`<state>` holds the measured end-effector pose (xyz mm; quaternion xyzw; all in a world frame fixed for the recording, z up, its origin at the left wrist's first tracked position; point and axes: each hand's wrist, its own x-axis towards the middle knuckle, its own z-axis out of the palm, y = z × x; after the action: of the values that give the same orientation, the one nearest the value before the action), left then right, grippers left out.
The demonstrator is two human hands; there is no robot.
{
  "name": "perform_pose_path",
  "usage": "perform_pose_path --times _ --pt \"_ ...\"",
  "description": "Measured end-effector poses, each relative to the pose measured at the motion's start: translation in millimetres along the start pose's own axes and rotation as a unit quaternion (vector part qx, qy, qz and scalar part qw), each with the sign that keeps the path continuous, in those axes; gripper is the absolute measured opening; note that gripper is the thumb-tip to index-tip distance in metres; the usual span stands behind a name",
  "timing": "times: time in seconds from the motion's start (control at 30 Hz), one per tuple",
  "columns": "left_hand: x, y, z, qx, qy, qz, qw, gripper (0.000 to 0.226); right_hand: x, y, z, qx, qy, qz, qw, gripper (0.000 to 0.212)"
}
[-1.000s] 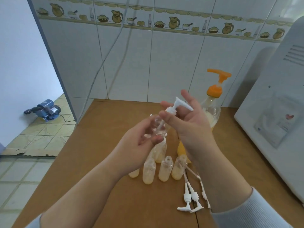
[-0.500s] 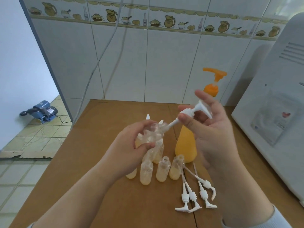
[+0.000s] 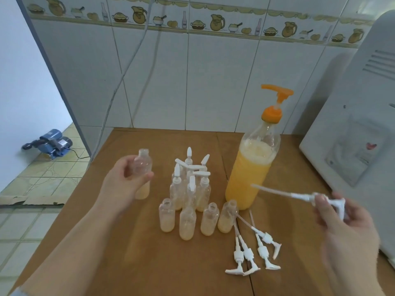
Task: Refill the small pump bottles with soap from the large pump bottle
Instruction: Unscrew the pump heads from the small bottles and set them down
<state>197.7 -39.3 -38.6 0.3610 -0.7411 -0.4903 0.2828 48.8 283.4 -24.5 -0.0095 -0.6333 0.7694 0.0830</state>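
From the head view, the left hand [image 3: 126, 184] grips one uncapped clear small bottle [image 3: 142, 167], soap at its bottom, above the table's [image 3: 132, 263] left half. The right hand [image 3: 339, 218] pinches one white pump head [image 3: 320, 199], its thin tube pointing left, near the right edge. Four open bottles [image 3: 188, 223] stand mid-table, a capped cluster [image 3: 192, 180] behind. Four loose pumps [image 3: 254, 253] lie at front right. One large pump bottle [image 3: 250, 174], orange-capped, stands toward the back edge.
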Motion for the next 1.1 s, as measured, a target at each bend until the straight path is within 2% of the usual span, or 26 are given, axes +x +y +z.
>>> perform_pose_path --times 0.07,0.13,0.27,0.5,0.63,0.73,0.8,0.9,1.0,1.1 --pt "1.8 -19.2 1.0 -0.016 -0.004 -0.049 0.999 0.045 -1.2 25.0 -14.7 -0.021 0.052 0.036 0.998 0.036" --pt "1.4 -37.0 4.9 -0.015 -0.022 -0.084 0.996 0.044 -4.1 48.9 -22.1 -0.06 0.096 0.065 0.991 0.035" --pt "-2.9 -60.1 14.5 0.03 -0.066 -0.106 0.992 0.04 -13.3 76.8 -19.9 -0.119 0.094 0.102 0.983 0.033" --pt "-2.2 -63.2 17.6 0.109 -0.115 -0.085 0.984 0.039 -29.8 97.1 -4.8 -0.25 -0.019 0.08 0.965 0.026" --pt "-3.4 -55.7 8.7 0.125 -0.169 -0.062 0.976 0.056 -38.9 113.2 -1.7 -0.336 -0.134 0.034 0.932 0.024" --pt "-10.9 -36.5 7.5 0.049 -0.102 -0.023 0.993 0.047 -41.8 120.2 -2.0 -0.405 -0.22 -0.036 0.887 0.031" --pt "-11.2 -20.7 11.9 0.062 -0.039 0.033 0.997 0.039 -42.3 121.4 -1.1 -0.414 -0.255 -0.038 0.873 0.036" --pt "-0.1 -0.2 24.8 0.239 -0.019 0.112 0.964 0.039 -39.7 119.9 0.1 -0.426 -0.276 -0.042 0.861 0.031" --pt "15.4 12.7 43.5 0.404 -0.108 0.061 0.906 0.05 -37.3 113.0 2.2 -0.43 -0.267 -0.06 0.861 0.026" --pt "29.4 13.9 60.4 0.466 -0.179 0.008 0.867 0.049 -37.1 106.2 4.3 -0.422 -0.252 -0.066 0.868 0.027"
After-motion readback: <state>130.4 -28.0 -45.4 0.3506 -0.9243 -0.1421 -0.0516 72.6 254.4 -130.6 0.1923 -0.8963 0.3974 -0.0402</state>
